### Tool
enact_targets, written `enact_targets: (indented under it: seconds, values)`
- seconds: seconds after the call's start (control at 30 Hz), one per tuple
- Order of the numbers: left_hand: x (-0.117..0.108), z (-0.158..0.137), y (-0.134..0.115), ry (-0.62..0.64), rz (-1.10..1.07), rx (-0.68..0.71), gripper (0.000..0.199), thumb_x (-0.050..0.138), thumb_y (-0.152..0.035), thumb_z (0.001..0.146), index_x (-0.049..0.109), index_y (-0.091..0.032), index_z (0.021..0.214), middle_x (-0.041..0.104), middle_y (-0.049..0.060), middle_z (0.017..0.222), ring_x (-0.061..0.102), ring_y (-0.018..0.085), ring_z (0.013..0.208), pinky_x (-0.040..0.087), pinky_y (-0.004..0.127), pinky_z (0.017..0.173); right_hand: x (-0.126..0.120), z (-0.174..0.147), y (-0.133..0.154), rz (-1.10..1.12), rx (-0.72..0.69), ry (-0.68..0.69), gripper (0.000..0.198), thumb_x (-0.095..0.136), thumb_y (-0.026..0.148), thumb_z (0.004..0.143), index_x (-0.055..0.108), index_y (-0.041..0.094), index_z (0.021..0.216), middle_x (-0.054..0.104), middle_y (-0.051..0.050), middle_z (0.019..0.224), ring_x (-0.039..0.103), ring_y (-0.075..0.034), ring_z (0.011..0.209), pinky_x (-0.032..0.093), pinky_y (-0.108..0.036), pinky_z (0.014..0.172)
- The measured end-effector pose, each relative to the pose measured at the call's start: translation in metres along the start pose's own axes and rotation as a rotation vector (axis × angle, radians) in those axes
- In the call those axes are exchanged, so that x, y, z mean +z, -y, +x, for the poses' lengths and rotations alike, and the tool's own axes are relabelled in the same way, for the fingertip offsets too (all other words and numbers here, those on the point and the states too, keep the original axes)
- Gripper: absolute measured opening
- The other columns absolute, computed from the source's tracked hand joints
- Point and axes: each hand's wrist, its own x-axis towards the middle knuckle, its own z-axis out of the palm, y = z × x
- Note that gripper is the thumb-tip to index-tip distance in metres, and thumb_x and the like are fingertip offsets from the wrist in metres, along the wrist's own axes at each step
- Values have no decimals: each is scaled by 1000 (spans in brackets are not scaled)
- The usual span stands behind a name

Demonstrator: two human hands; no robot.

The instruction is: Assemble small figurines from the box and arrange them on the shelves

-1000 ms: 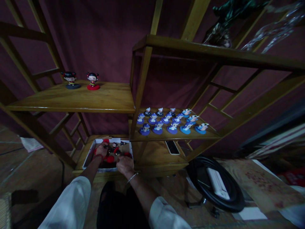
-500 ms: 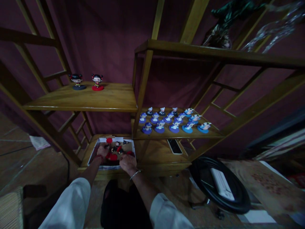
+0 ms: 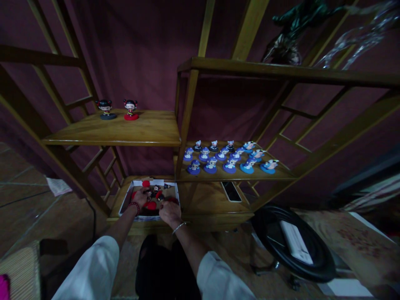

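A shallow white-edged cardboard box [image 3: 126, 199] sits on the lowest shelf, holding small black-haired figurines [image 3: 153, 192] and round red bases [image 3: 151, 206]. My left hand [image 3: 139, 197], with a red bead bracelet, is inside the box's left part, fingers stretched over the figurines. My right hand [image 3: 170, 211], wearing a silver bracelet, reaches over the front right edge. Its fingers are curled in a pinch, and a small dark-headed figurine [image 3: 161, 198] shows at their tips. The palms face down, so the undersides of both hands are hidden.
Two figurines on round bases [image 3: 131, 110] stand on the upper left shelf [image 3: 115, 133]. Rows of purple and blue figurines [image 3: 229, 165] fill the right shelf. A phone [image 3: 231, 191] lies below them. A black round stool [image 3: 321, 254] holding a white packet stands to the right.
My left hand has shifted slightly up and right inside the box, its fingers straighter. The right hand stays near the box's front right. The whole view has shifted a little.
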Motion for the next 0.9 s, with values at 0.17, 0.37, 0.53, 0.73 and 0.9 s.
enact_targets:
  seconds: [0.17,0.37,0.53,0.73,0.9]
  values:
    - [2,-9,-1,59,-65,-3,31,42,-11,79,53,-13,109,65,5,88,59,8,59,49,17,51,-8,-5,2,14,-2,-13,28,38,27,81,61,24,98,67,-5,91,62,-18,88,43,-26,73]
    - [5,-22,1,100,-35,60,29,45,-13,78,55,-14,106,66,5,87,60,10,64,50,19,57,-13,-8,2,33,0,-3,32,28,30,87,55,25,105,66,-4,93,61,-17,88,42,-27,73]
    - [3,-33,3,107,38,134,30,51,-14,75,58,-16,104,66,4,88,61,13,76,50,24,68,-16,-10,4,53,11,23,36,26,37,88,50,27,113,65,-3,98,60,-16,90,41,-27,74]
    - [3,-46,-3,150,70,234,34,45,-8,74,60,-18,104,65,3,92,60,13,85,47,26,78,-12,-9,-1,109,-52,-14,44,35,50,82,44,28,119,64,-3,100,59,-18,93,42,-27,73]
    - [7,-54,-6,209,24,261,42,39,-2,72,57,-15,108,65,4,91,61,12,77,49,23,70,-7,-6,-5,116,-65,-50,40,39,48,81,47,29,115,65,-3,97,60,-18,90,42,-27,71]
